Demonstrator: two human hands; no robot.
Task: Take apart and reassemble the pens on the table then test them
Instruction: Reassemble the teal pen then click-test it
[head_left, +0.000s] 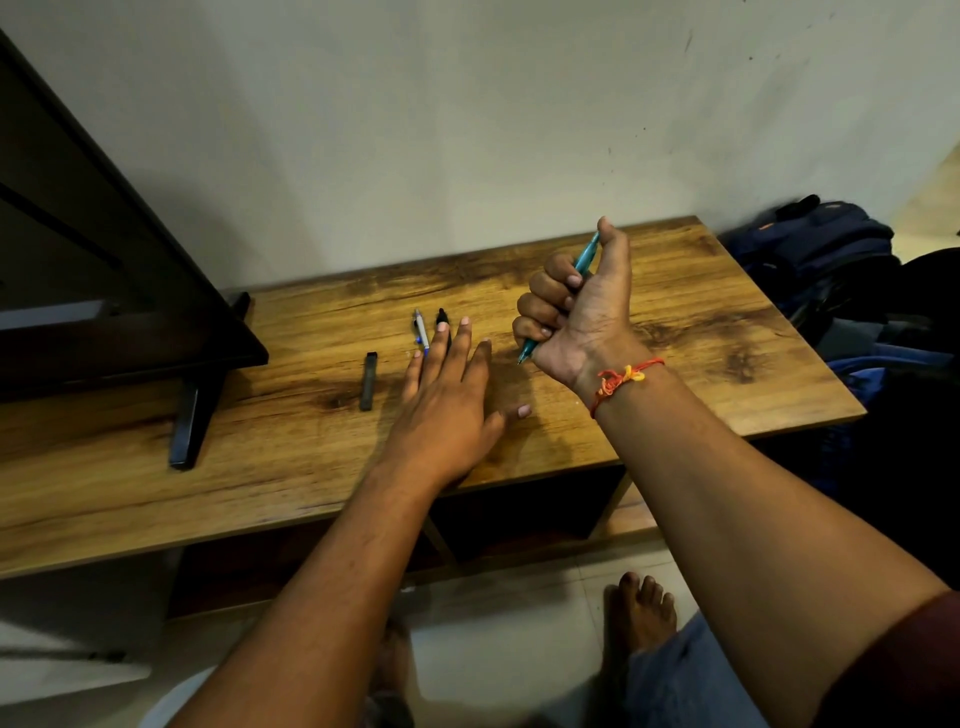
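My right hand (576, 312) grips a teal pen (586, 259) in a fist above the wooden table (675, 322), thumb on the pen's top end and the tip pointing down at the lower left of the fist. My left hand (449, 395) lies palm down with straight fingers spread over the table. Its fingertips reach a white and blue pen (421, 332) and a black pen (442, 318), which lie side by side and are partly hidden under the fingers. A dark pen part (369, 381) lies alone to the left.
A dark television (104, 260) stands on its foot (192, 421) at the table's left. Blue bags (831, 260) sit beside the right end. My bare foot (641, 613) is on the tiled floor below the front edge.
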